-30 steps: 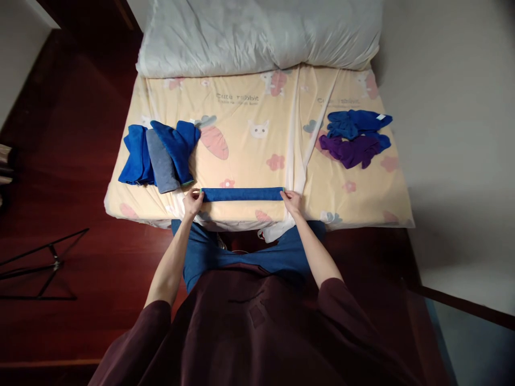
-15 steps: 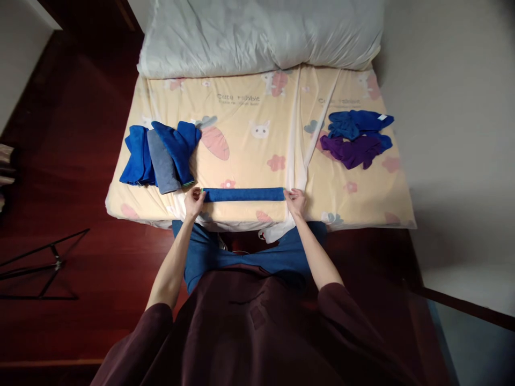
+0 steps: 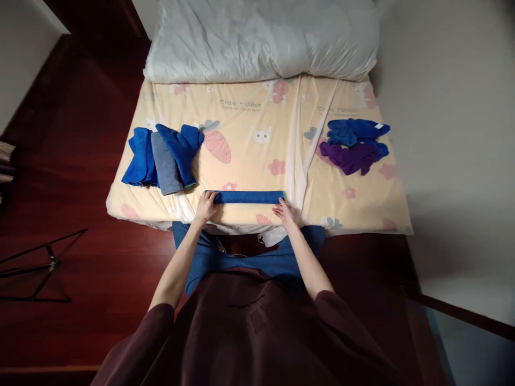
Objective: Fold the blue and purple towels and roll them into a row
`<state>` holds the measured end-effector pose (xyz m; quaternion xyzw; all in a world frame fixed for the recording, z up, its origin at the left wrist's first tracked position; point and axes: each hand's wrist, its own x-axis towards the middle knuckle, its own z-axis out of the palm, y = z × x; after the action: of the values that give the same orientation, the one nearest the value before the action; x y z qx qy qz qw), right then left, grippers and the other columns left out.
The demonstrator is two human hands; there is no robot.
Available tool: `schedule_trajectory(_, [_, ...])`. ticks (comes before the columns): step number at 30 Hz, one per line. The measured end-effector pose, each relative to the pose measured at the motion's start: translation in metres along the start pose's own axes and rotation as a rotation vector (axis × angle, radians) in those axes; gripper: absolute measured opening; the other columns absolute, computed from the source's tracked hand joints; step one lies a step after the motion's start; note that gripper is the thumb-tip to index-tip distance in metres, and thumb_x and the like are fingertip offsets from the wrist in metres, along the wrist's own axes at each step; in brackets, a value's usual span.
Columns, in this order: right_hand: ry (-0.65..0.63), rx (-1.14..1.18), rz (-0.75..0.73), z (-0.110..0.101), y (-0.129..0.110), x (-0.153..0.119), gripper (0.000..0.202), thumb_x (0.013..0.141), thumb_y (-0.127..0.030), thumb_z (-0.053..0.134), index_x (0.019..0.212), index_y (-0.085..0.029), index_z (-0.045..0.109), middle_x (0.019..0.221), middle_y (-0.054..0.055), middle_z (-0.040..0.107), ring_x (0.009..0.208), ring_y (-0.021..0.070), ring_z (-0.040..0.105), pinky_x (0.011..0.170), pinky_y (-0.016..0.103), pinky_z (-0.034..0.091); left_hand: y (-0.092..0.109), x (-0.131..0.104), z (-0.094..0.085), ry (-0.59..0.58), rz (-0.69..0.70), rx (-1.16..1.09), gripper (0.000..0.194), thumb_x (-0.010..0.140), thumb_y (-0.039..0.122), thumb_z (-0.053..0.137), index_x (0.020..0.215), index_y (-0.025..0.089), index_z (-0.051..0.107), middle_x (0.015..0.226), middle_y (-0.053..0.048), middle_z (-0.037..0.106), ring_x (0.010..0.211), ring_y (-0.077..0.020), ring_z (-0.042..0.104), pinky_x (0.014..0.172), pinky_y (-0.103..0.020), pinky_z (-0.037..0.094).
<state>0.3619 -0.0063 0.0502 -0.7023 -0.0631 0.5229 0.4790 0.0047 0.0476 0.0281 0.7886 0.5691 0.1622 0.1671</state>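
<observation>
A blue towel [image 3: 249, 197], folded into a long narrow strip, lies crosswise near the front edge of the bed. My left hand [image 3: 207, 206] is closed over the strip's left end, its fingers curled on the cloth. At the right end, my right hand [image 3: 285, 211] has its fingers apart, the tips just at the lower edge of the strip. Left of the strip sit several folded blue cloths [image 3: 140, 155] with a rolled grey-blue cloth [image 3: 166, 166] among them. To the right, a crumpled purple cloth [image 3: 350, 157] lies against crumpled blue cloths [image 3: 354, 131].
A yellow rabbit-print sheet [image 3: 245, 155] covers the bed, with a pale thick quilt [image 3: 261, 43] piled along the far side. White strips [image 3: 298, 161] run across the sheet. A black tripod leg [image 3: 44, 268] stands on the floor at left; a wall [image 3: 450, 134] rises at right.
Both hands have moved inward from the strip's ends. My right hand has let go of its pinch and spread its fingers. The view has shifted slightly.
</observation>
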Motion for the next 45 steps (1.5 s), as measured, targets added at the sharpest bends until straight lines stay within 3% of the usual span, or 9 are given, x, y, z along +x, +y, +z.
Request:
schedule_trajectory(8, [0.088, 0.021, -0.049, 0.011, -0.012, 0.022, 0.029, 0.079, -0.028, 0.088, 0.079, -0.016, 0.062, 0.059, -0.002, 0.068, 0.050, 0.0107, 0.069, 0.053, 0.016, 0.061, 0.014, 0.005, 0.003, -0.060, -0.040, 0.252, 0.052, 0.087, 0.010, 0.051, 0.139, 0.013, 0.060, 0.128, -0.023, 0.061, 0.122, -0.0405, 0.055, 0.102, -0.052, 0.044])
schedule_trajectory(13, [0.043, -0.005, -0.236, 0.029, -0.032, 0.015, 0.037, 0.076, -0.031, 0.090, 0.080, -0.019, 0.055, 0.059, -0.007, 0.065, 0.048, 0.0111, 0.068, 0.047, 0.015, 0.056, 0.013, 0.006, 0.003, -0.074, -0.105, 0.242, 0.058, 0.086, 0.010, 0.053, 0.144, 0.008, 0.055, 0.126, -0.025, 0.061, 0.120, -0.0402, 0.056, 0.101, -0.050, 0.046])
schedule_trajectory(17, [-0.074, -0.057, -0.453, 0.063, -0.066, -0.011, 0.042, 0.079, -0.044, 0.086, 0.093, -0.020, 0.055, 0.064, -0.007, 0.066, 0.048, 0.0122, 0.069, 0.047, 0.016, 0.055, 0.009, 0.002, 0.004, -0.007, -0.183, 0.137, 0.066, 0.081, 0.009, 0.055, 0.147, 0.008, 0.051, 0.126, -0.023, 0.062, 0.120, -0.0388, 0.057, 0.105, -0.050, 0.046])
schedule_trajectory(21, [-0.304, -0.116, -0.736, 0.118, -0.114, -0.054, 0.049, 0.083, -0.057, 0.080, 0.107, -0.024, 0.053, 0.073, -0.006, 0.067, 0.055, 0.0136, 0.072, 0.052, 0.018, 0.058, 0.007, -0.004, 0.004, 0.281, -0.338, -0.114, 0.062, 0.080, 0.016, 0.060, 0.142, 0.011, 0.055, 0.122, -0.021, 0.063, 0.118, -0.0396, 0.060, 0.104, -0.053, 0.049])
schedule_trajectory(26, [-0.859, -0.207, -0.982, 0.201, -0.165, -0.128, 0.052, 0.085, -0.061, 0.079, 0.112, -0.025, 0.053, 0.089, -0.003, 0.070, 0.065, 0.0119, 0.073, 0.060, 0.020, 0.061, 0.013, -0.006, -0.002, 0.584, -0.520, -0.394, 0.061, 0.077, 0.017, 0.060, 0.138, 0.016, 0.055, 0.123, -0.017, 0.066, 0.114, -0.0345, 0.065, 0.100, -0.052, 0.054])
schedule_trajectory(30, [-1.206, -0.350, -1.043, 0.256, -0.176, -0.184, 0.047, 0.087, -0.053, 0.080, 0.113, -0.024, 0.055, 0.097, -0.002, 0.068, 0.073, 0.0112, 0.072, 0.069, 0.023, 0.065, 0.011, -0.005, -0.009, 0.719, -0.695, -0.455, 0.068, 0.077, 0.018, 0.061, 0.144, 0.016, 0.049, 0.130, -0.018, 0.064, 0.117, -0.0332, 0.065, 0.101, -0.051, 0.053])
schedule_trajectory(34, [-1.398, -0.460, -1.043, 0.288, -0.164, -0.212, 0.040, 0.088, -0.045, 0.081, 0.109, -0.022, 0.056, 0.096, -0.001, 0.066, 0.078, 0.0116, 0.069, 0.071, 0.024, 0.065, -0.003, -0.013, -0.008, 0.710, -0.818, -0.475, 0.050, 0.076, 0.024, 0.067, 0.124, 0.016, 0.059, 0.112, -0.015, 0.067, 0.105, -0.0334, 0.066, 0.095, -0.051, 0.054])
schedule_trajectory(40, [-1.488, -0.507, -0.986, 0.300, -0.146, -0.210, 0.040, 0.086, -0.043, 0.082, 0.105, -0.022, 0.054, 0.088, -0.004, 0.062, 0.074, 0.0102, 0.067, 0.070, 0.024, 0.064, -0.034, -0.046, -0.006, 0.573, -0.678, -0.522, 0.046, 0.072, 0.027, 0.079, 0.113, 0.018, 0.062, 0.097, -0.007, 0.062, 0.089, -0.0271, 0.065, 0.086, -0.046, 0.057])
schedule_trajectory(45, [-1.501, -0.542, -0.964, 0.300, -0.150, -0.214, 0.039, 0.085, -0.042, 0.083, 0.103, -0.021, 0.056, 0.088, -0.003, 0.064, 0.076, 0.0116, 0.067, 0.068, 0.024, 0.064, -0.064, -0.067, -0.049, 0.378, -0.309, -0.446, 0.073, 0.080, 0.033, 0.078, 0.146, 0.018, 0.053, 0.126, -0.014, 0.058, 0.116, -0.0310, 0.061, 0.097, -0.046, 0.055])
